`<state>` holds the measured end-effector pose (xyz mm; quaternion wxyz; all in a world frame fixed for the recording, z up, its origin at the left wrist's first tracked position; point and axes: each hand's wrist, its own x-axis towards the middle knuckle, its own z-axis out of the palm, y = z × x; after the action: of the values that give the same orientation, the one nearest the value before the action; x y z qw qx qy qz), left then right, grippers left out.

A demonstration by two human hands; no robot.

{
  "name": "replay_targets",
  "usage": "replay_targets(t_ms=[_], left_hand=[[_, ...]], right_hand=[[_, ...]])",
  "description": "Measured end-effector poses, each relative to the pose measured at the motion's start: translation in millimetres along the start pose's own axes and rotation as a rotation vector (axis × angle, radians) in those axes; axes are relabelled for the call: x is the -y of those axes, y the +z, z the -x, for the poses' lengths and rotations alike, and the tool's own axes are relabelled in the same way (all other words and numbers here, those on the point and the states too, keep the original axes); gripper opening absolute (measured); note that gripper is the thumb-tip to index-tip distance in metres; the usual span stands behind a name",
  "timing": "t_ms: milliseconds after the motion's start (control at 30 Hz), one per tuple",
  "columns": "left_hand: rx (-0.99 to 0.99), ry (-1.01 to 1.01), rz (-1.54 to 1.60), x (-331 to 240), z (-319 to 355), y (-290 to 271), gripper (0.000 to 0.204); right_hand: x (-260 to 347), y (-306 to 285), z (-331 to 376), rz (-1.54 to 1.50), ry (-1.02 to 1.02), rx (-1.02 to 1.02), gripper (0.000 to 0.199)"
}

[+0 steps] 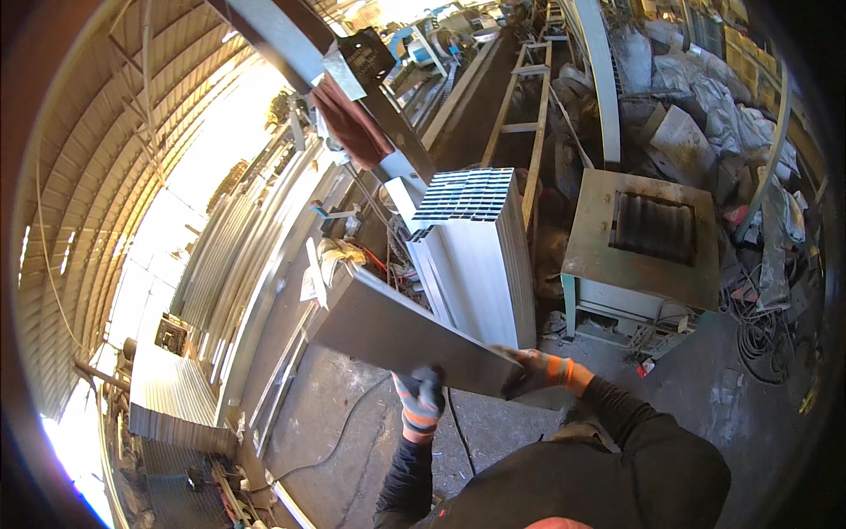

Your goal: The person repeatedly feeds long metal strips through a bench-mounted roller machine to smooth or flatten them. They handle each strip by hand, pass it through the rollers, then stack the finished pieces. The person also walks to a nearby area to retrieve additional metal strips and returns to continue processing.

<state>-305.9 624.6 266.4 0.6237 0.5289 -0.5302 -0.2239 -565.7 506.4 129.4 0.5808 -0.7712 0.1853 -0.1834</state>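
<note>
1. In the head view, the only one we have, the long grey panel (397, 337) is held clear of the floor (344, 401), slanting from our body toward the upper left, just in front of the tall metal stack (493, 278).
2. Our gloved right hand (536, 372) is clamped on the panel's near end, fingers wrapped over its edge.
3. Our gloved left hand (421, 401) touches the lower edge farther along; motion blur keeps us from telling whether it grips or only props the panel.
4. We judge the panel stiff and thin, likely sheet metal: moderately heavy for its length, smooth enough to slip, and perhaps sharp along the rims. We would hold both long edges, hands well apart, gloves on, because the far end could swing or dip.
5. To our right, the green metal box (590, 220) has a squarish opening with a dark ribbed part (652, 227) inside.
6. Beyond it lie pale sacks (718, 110), heaped together; their contents are hidden.
</note>
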Motion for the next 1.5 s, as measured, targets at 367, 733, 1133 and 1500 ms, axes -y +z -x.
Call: replay_targets(t_ms=[367,733,1133,1500], left_hand=[[0.28,0.151,-0.258,29,204,-60,0.104],[0.317,-0.424,0.101,113,487,-127,0.081],[0.488,-0.314,-0.119,65,454,-109,0.073],[0.837,-0.79,-0.61,91,449,-167,0.075]], right_hand=[[90,133,33,-0.391,-0.431,-0.786,0.043],[6,169,84,-0.997,-0.37,-0.989,0.038],[-81,163,115,-1.181,-0.409,-0.887,0.04],[-115,87,210,-0.489,0.143,-1.667,0.057]])
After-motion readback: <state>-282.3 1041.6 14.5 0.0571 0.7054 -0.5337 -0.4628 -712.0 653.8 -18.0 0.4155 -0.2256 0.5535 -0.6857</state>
